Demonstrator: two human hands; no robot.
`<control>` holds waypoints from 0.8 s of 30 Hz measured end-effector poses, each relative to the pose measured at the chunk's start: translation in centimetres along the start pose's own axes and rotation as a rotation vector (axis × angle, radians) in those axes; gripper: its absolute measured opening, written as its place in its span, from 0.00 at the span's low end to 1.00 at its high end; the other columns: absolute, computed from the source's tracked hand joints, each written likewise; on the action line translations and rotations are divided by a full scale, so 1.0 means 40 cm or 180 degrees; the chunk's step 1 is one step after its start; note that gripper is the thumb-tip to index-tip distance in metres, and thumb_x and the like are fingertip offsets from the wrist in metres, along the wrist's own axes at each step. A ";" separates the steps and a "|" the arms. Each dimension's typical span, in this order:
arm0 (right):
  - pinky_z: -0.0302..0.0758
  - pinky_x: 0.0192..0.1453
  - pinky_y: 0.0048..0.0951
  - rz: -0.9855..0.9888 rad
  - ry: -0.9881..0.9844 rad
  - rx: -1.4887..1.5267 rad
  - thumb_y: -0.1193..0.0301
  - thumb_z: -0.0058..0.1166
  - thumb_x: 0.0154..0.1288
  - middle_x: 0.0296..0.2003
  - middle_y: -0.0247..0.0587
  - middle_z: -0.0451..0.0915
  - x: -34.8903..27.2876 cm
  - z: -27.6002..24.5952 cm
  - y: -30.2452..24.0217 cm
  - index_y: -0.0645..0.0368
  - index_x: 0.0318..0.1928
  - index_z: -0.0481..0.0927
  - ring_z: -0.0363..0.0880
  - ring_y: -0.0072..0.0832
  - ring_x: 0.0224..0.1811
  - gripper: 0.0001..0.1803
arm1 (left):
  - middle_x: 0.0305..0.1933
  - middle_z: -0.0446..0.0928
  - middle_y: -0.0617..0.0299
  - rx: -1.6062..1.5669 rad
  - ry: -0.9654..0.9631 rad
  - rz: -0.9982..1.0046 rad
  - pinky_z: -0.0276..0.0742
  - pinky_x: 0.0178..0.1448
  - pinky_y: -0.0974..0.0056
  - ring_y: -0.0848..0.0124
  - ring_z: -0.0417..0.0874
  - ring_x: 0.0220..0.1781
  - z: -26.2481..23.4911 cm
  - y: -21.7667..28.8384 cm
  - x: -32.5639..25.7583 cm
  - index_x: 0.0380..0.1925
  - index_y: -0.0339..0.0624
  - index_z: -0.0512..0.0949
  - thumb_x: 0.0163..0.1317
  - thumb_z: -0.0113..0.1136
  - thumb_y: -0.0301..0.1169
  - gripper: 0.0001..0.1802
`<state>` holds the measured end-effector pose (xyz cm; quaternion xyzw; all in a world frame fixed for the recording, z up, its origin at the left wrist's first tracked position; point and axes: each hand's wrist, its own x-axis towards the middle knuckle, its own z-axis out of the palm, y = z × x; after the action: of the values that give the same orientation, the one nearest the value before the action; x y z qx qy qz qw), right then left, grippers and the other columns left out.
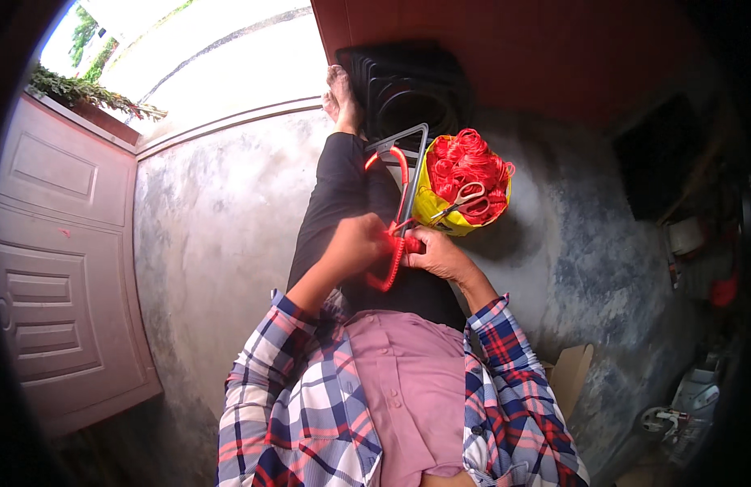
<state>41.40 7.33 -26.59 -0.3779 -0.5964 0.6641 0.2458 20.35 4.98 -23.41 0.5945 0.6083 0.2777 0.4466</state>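
Over my lap is a bent grey metal frame (416, 174), partly wrapped in red cord (382, 283). The wrapped part curves down in a loop between my hands. At the right side of the loop, my right hand (442, 256) is closed, its thumb and fingers pinching the frame where red cord bunches up. My left hand (361, 242) is curled like a fist at the loop's left side, with red cord at its fingers. Motion blurs that hand, and its fingertips are hidden.
Just beyond my right hand stands a yellow bag (428, 195) full of red cord bundles (470, 166), with scissors (465, 200) on top. Black frames (408, 89) are stacked by my bare foot (340, 96). A panelled door (55, 284) is at left, cardboard (572, 377) at right.
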 end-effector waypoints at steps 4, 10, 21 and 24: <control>0.74 0.53 0.32 -0.0252 0.0330 -0.1015 0.66 0.67 0.54 0.42 0.43 0.79 -0.014 -0.043 0.007 0.62 0.39 0.84 0.79 0.33 0.45 0.15 | 0.33 0.77 0.56 0.0585 0.0224 0.0684 0.78 0.40 0.65 0.67 0.81 0.35 0.045 -0.012 -0.004 0.34 0.36 0.79 0.50 0.64 0.21 0.09; 0.67 0.63 0.29 -0.0650 0.1407 0.0218 0.67 0.64 0.58 0.53 0.42 0.76 -0.108 -0.126 -0.113 0.67 0.38 0.83 0.73 0.29 0.56 0.14 | 0.45 0.75 0.58 -0.1116 0.0768 -0.0152 0.71 0.57 0.65 0.68 0.76 0.50 0.048 -0.073 0.055 0.41 0.34 0.77 0.52 0.59 0.24 0.15; 0.72 0.57 0.43 -0.2459 0.0674 0.3211 0.59 0.55 0.67 0.33 0.35 0.72 -0.351 -0.345 -0.151 0.57 0.43 0.73 0.72 0.29 0.39 0.15 | 0.33 0.73 0.67 -0.2563 -0.0678 -0.1038 0.64 0.44 0.73 0.77 0.71 0.37 0.078 0.024 0.020 0.43 0.42 0.72 0.56 0.50 0.25 0.13; 0.72 0.42 0.35 -0.1736 0.1108 0.3075 0.62 0.53 0.68 0.31 0.33 0.70 -0.319 -0.337 -0.112 0.57 0.40 0.73 0.70 0.26 0.32 0.11 | 0.33 0.72 0.68 -0.2573 -0.0717 -0.1080 0.63 0.45 0.73 0.76 0.70 0.36 0.079 0.019 0.025 0.43 0.42 0.72 0.57 0.51 0.25 0.13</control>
<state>59.14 6.33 -19.60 -0.1591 -0.2524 0.7017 0.6470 23.58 5.43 -24.36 0.2908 0.4875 0.3494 0.7455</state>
